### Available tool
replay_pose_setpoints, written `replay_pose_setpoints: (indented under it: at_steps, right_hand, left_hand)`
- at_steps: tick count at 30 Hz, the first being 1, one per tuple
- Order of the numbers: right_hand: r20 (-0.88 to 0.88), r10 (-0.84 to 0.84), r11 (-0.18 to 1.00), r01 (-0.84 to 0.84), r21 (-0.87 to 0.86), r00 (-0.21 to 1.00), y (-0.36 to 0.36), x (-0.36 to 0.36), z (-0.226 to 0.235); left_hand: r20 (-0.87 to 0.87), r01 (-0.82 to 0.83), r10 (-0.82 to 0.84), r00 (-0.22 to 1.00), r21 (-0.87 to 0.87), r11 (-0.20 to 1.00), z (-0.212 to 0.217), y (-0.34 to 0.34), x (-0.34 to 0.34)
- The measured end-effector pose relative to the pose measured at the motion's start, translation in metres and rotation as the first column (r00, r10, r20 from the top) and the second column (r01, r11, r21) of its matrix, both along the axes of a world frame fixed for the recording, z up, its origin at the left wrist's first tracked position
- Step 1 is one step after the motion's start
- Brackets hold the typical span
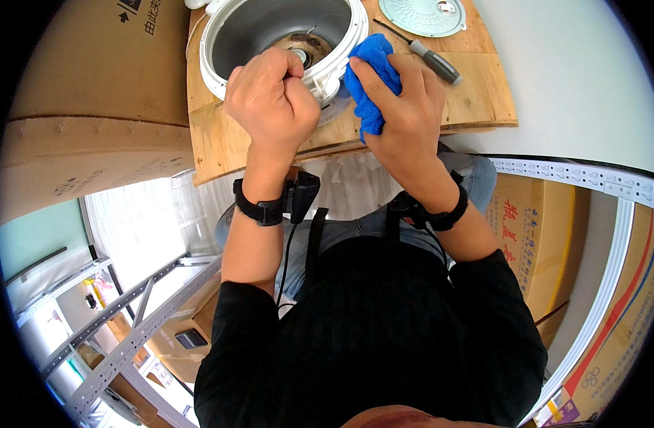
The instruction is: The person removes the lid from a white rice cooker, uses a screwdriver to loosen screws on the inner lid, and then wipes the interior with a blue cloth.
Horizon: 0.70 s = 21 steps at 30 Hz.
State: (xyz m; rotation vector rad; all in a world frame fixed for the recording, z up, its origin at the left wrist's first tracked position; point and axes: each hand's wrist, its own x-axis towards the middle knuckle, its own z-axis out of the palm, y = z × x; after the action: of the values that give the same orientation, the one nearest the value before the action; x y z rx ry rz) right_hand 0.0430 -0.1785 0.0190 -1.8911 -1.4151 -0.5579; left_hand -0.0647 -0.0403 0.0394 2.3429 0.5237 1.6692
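A white rice cooker body (207, 57) with a dark grey inside stands on a wooden board, its inner pot not in it. A round heating plate (320, 48) with brown stains shows at its bottom. My left hand (273, 96) is closed in a fist over the cooker's front rim; what its fingers hold, if anything, is hidden. In my right hand (409, 107) is a bunched blue cloth (372, 60), beside the cooker's right front edge. Just right of that hand lies a screwdriver (441, 65) with a grey handle.
A pale green round plate (419, 18) lies at the far right of the wooden board (487, 93). Large cardboard boxes (99, 78) rise close on the left. A white surface (569, 78) adjoins the board on the right, with a metal shelf frame (612, 257) below it.
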Motion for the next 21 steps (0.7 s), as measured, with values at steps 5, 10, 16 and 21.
replay_pose_setpoints:
  at_steps: [5,10,16,21]
  right_hand:
    - [-0.062,0.058,0.998,-0.057,0.014,0.996,-0.002,-0.014,0.002]
    - [-0.138,0.126,0.992,-0.125,0.013,0.982,-0.001,-0.012,0.006]
    - [-0.154,0.168,0.983,-0.176,-0.043,0.974,-0.006,-0.009,0.016]
    - [-0.155,0.183,0.979,-0.195,-0.062,0.971,-0.007,-0.011,0.017]
  left_hand:
    - [0.027,0.001,-0.001,1.000,0.005,1.000,-0.001,0.001,0.002]
    - [0.010,0.003,-0.003,1.000,-0.005,1.000,-0.001,0.000,0.000]
    - [0.021,0.006,-0.006,1.000,0.001,1.000,-0.002,0.001,0.001]
    - [0.027,-0.001,0.001,1.000,-0.008,1.000,-0.001,0.000,0.002]
